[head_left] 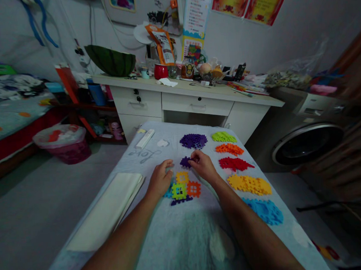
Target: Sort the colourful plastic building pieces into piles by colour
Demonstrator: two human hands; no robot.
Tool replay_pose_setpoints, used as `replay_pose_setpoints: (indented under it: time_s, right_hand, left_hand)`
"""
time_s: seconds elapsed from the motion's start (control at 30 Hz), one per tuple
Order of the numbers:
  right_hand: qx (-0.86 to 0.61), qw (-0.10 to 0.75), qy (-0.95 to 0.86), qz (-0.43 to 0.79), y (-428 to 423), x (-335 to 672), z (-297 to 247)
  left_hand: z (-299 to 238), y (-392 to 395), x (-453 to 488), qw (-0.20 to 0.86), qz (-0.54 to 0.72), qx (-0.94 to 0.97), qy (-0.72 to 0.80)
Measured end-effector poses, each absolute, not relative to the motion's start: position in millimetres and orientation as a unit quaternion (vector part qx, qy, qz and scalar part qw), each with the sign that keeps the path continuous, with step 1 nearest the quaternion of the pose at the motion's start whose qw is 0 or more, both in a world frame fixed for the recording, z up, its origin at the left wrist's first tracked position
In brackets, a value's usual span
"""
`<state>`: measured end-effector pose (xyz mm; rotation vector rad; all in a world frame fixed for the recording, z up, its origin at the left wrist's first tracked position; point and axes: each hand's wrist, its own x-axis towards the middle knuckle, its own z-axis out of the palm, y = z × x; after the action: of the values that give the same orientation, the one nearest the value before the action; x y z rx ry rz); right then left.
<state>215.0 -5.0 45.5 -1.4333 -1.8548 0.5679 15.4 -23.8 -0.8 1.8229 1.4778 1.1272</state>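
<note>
My right hand (pixel 202 165) pinches the edge of a purple interlocking building piece (pixel 185 162) just above the middle of the cloth-covered table. To its left, my left hand (pixel 161 178) has curved fingers that stand apart, with nothing seen between them. The left hand partly covers a blue piece (pixel 168 192). Joined or lying close together near it are a green window-like piece (pixel 174 186), a yellow one (pixel 182 177), an orange one (pixel 193 188) and a purple strip (pixel 181 200). Behind the right hand lies a purple heap of pieces (pixel 193 140).
Down the right side run heaps of green (pixel 223 137), orange (pixel 229 149), red (pixel 235 163), yellow (pixel 249 184) and blue pieces (pixel 264 210). A folded cream cloth (pixel 108 211) and a white box-like object (pixel 145 139) lie at left. Behind stands a desk (pixel 142 102).
</note>
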Motion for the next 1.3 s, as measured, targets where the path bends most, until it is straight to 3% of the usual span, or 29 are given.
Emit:
replay_pose_setpoints:
  time_s: [0.13,0.27,0.43,1.03,1.3]
  right_hand:
    - [-0.584,0.32,-0.742,0.081,-6,221,36]
    - [-0.537,0.234,-0.8,0.134,-5,229,28]
    - [-0.541,0.214,-0.801,0.141,0,234,22]
    - [-0.663,0.208,-0.719,-0.017,101,227,67]
    - [-0.638,0.279,-0.718,0.001,83,219,60]
  left_hand:
    - [2,-26,16,0.241,0.398,0.699,0.543]
    - [2,-26,16,0.226,0.386,0.709,0.546]
    - [2,-26,16,0.223,0.374,0.715,0.547]
    - [6,-27,17,0.225,0.353,0.717,0.557]
    - [7,-28,17,0.219,0.353,0.72,0.555]
